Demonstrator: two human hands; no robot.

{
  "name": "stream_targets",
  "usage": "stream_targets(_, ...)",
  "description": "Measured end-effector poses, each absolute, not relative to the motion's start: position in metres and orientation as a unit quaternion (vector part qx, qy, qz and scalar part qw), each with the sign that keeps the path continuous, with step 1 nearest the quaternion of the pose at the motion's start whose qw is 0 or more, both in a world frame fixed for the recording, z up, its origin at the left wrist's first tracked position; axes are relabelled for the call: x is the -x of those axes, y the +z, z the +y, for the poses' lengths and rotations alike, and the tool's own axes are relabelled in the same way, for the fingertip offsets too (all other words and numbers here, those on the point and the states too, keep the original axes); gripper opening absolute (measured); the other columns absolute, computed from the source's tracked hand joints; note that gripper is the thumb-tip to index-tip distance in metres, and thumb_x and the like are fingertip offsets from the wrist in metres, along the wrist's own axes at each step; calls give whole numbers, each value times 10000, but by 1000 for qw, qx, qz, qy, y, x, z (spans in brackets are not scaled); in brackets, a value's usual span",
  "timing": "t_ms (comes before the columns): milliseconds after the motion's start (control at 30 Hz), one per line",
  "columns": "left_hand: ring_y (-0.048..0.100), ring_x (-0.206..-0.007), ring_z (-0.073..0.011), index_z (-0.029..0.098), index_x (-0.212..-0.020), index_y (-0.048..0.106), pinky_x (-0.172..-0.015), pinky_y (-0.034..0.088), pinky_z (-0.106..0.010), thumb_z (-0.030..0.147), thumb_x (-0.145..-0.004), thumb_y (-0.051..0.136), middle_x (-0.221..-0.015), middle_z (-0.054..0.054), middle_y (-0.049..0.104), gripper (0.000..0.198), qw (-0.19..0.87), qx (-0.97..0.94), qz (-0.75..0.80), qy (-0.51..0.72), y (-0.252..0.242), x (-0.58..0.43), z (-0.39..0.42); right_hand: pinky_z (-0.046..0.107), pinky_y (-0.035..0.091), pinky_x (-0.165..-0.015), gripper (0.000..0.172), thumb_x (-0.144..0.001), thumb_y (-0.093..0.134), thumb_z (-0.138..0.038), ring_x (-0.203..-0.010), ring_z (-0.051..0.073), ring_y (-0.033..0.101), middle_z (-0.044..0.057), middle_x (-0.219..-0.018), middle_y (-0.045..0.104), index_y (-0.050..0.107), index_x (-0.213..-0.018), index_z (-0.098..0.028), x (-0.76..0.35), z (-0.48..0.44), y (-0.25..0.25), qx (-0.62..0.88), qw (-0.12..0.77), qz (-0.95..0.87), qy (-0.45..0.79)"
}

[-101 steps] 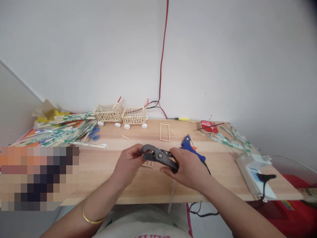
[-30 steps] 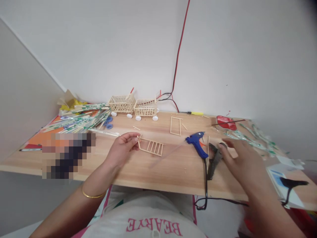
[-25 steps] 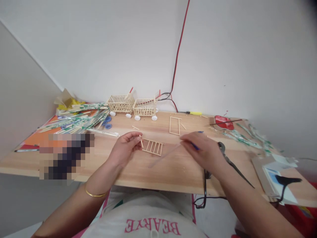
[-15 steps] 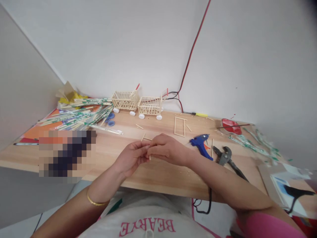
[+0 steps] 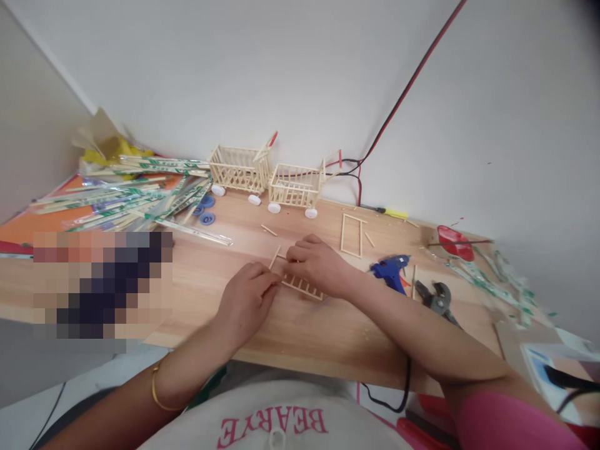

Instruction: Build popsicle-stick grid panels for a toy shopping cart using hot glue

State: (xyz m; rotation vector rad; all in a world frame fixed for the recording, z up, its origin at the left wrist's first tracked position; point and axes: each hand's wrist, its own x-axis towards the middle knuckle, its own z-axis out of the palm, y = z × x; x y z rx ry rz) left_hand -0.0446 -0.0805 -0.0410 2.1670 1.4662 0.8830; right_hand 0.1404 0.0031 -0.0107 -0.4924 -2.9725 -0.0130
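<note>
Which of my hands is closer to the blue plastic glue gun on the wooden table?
Right. The right hand rests just left of the blue glue gun; the left hand lies farther left.

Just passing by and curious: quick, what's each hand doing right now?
Left hand: closed, pinching the end of the frame.
Right hand: closed over the same frame, holding it on the table.

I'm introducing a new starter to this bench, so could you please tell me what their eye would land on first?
First, the left hand and right hand meet on a small stick panel at the middle of the table. Next, two stick carts with white wheels stand side by side at its back edge. A blue glue gun and pliers lie to the right.
</note>
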Motion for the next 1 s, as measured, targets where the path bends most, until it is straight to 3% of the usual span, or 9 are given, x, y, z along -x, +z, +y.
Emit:
stream_targets(167,506,-779,-190,164,-944,670,-700,423,-318,182,-880,465,-802,-63,611,216,118,-817,506,251,-45,44,-79,328,261,-768,194,-916,486,-250,-782,160,449,32,-830,594,651,-825,-199,-138,6,-11,162,47,-985,20)
stream_targets(367,494,-721,-188,160,-875,660,-681,402,-334,128,-865,476,-748,-54,611,188,67,-865,463,180,-42,40,-75,320,289,-778,162,-898,516,-243,-781,151,494,30,-846,611,666,-850,-207,-138,8,-17,164,39,-983,75)
stream_targets(567,498,-720,-191,160,-888,641,-697,419,-342,114,-855,475,-768,-63,615,176,69,-867,467,163,-44,41,-76,266,382,-729,189,-898,499,-208,-824,146,571,68,-919,639,647,-1013,-182,-151,19,-11,237,133,-945,180)
stream_targets(667,498,-723,-199,157,-865,638,-704,426,-355,112,-851,478,-768,-68,610,167,71,-865,466,171,-45,41,-76,264,406,-720,160,-878,514,-182,-779,144,575,70,-897,642,650,-960,-163,-158,22,-5,290,159,-927,174)
stream_targets(1000,506,-749,-204,148,-871,630,-721,429,-355,111,-845,494,-791,-68,605,143,43,-873,461,154,-47,40,-76,245,416,-711,137,-868,530,-167,-805,145,584,65,-855,653,666,-879,-156,-148,19,-12,276,88,-936,202)
